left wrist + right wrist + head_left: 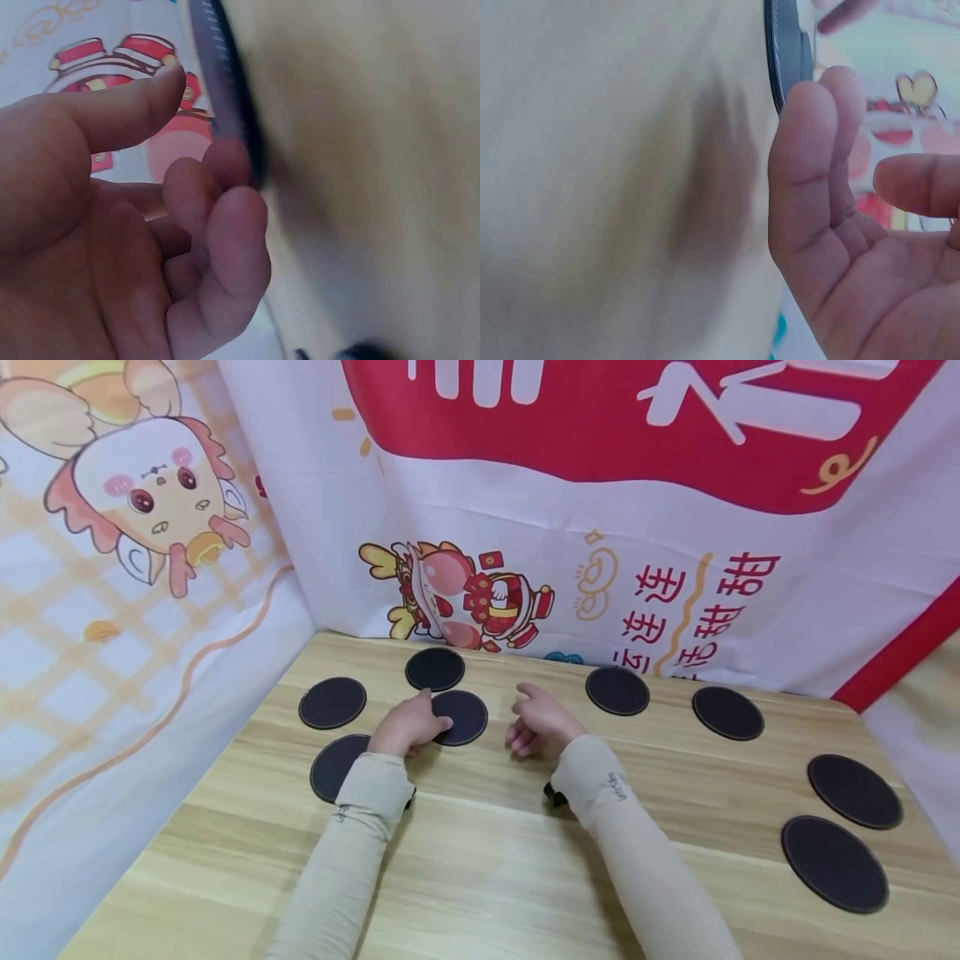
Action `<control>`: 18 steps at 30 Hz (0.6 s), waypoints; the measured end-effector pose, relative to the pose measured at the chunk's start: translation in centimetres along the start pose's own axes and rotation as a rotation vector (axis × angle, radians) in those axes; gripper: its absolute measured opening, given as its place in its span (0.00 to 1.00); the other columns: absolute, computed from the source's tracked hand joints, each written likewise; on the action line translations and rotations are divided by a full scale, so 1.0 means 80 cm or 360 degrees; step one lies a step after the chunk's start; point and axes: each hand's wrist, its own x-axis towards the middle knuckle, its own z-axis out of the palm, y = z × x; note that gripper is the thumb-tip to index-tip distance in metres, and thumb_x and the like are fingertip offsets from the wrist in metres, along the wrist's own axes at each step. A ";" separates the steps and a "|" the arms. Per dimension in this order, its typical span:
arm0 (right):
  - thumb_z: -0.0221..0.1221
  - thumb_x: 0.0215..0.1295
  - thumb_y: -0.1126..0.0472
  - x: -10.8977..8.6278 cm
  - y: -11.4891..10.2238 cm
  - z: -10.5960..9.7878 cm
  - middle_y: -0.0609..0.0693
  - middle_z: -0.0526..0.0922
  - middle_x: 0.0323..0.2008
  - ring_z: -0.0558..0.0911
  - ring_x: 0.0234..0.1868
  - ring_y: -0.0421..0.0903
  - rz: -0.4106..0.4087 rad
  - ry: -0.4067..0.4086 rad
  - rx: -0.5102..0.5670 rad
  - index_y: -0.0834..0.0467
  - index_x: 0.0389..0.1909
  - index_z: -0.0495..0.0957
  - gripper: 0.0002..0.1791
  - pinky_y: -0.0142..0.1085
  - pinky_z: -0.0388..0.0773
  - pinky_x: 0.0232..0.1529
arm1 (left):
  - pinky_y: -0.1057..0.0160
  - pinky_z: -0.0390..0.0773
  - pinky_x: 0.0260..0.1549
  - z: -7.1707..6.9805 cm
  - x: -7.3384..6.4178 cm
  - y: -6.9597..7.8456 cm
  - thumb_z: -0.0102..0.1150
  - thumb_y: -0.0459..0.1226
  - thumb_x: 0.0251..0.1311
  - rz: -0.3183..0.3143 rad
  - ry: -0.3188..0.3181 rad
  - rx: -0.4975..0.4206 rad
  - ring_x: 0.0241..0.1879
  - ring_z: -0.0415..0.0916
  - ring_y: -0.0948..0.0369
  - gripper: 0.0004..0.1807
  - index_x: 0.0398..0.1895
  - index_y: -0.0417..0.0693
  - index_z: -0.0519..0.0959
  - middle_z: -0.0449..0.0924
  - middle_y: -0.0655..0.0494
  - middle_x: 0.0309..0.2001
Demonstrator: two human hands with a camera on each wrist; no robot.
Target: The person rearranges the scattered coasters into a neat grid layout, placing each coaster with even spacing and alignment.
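My left hand is beside a round black coaster with a stitched rim, its thumb over the near left edge in the head view. In the left wrist view, the fingertips are bent at the rim of a coaster, and the thumb stands apart from them. To the right of that coaster, my right hand hovers over the wooden table with nothing in it. Its fingers are loosely bent, and the thumb is spread away. Whether the left fingertips touch the coaster is hard to tell.
Near the left hand lie a back coaster, a left coaster and one partly under the sleeve. Several more lie rightward, including a back coaster and a front right coaster. Printed cloth hangs behind the table.
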 end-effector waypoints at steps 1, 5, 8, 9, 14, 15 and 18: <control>0.42 0.79 0.61 -0.003 0.000 -0.009 0.64 0.83 0.32 0.79 0.19 0.47 -0.0018 0.0022 -0.0016 0.52 0.81 0.43 0.34 0.41 0.83 0.26 | 0.57 0.80 0.30 -0.001 -0.003 0.004 0.55 0.49 0.73 0.0029 0.0019 0.0026 0.29 0.80 0.52 0.45 0.82 0.42 0.44 0.78 0.39 0.53; 0.43 0.80 0.60 -0.016 0.003 -0.048 0.66 0.82 0.35 0.80 0.22 0.48 -0.0048 0.0093 -0.0062 0.58 0.79 0.52 0.30 0.42 0.83 0.29 | 0.49 0.70 0.61 -0.003 -0.008 0.030 0.53 0.50 0.73 0.0180 0.0091 0.0076 0.62 0.71 0.45 0.42 0.80 0.38 0.50 0.61 0.38 0.73; 0.43 0.81 0.58 -0.026 0.006 -0.076 0.67 0.82 0.39 0.81 0.25 0.48 -0.0041 0.0157 -0.0119 0.60 0.77 0.56 0.28 0.44 0.84 0.34 | 0.50 0.72 0.59 -0.003 -0.003 0.053 0.53 0.50 0.73 0.0284 0.0091 0.0053 0.62 0.71 0.46 0.39 0.79 0.40 0.54 0.64 0.39 0.72; 0.44 0.81 0.57 -0.029 0.008 -0.086 0.67 0.82 0.41 0.82 0.26 0.49 -0.0037 0.0186 -0.0152 0.60 0.77 0.57 0.28 0.45 0.84 0.36 | 0.51 0.76 0.54 -0.002 -0.002 0.061 0.53 0.50 0.74 0.0314 0.0083 0.0027 0.56 0.76 0.48 0.38 0.79 0.42 0.56 0.67 0.41 0.69; 0.45 0.81 0.56 -0.039 0.018 -0.130 0.67 0.83 0.42 0.85 0.31 0.51 -0.0069 0.0313 -0.0296 0.63 0.73 0.63 0.26 0.47 0.85 0.39 | 0.59 0.79 0.30 0.006 0.014 0.101 0.53 0.50 0.75 0.0466 0.0015 -0.0121 0.22 0.77 0.57 0.34 0.77 0.47 0.61 0.82 0.45 0.41; 0.45 0.81 0.56 -0.041 0.020 -0.138 0.67 0.83 0.42 0.85 0.31 0.52 -0.0080 0.0342 -0.0315 0.65 0.72 0.64 0.25 0.48 0.85 0.38 | 0.59 0.78 0.28 0.009 0.019 0.109 0.53 0.49 0.75 0.0493 -0.0011 -0.0173 0.20 0.75 0.59 0.32 0.77 0.47 0.62 0.82 0.45 0.36; 0.46 0.80 0.58 -0.044 0.028 -0.162 0.67 0.83 0.41 0.85 0.31 0.51 -0.0087 0.0429 -0.0360 0.67 0.68 0.66 0.24 0.48 0.85 0.38 | 0.59 0.79 0.27 0.020 0.034 0.135 0.53 0.46 0.75 0.0583 -0.0098 -0.0354 0.19 0.72 0.61 0.29 0.74 0.45 0.66 0.82 0.40 0.33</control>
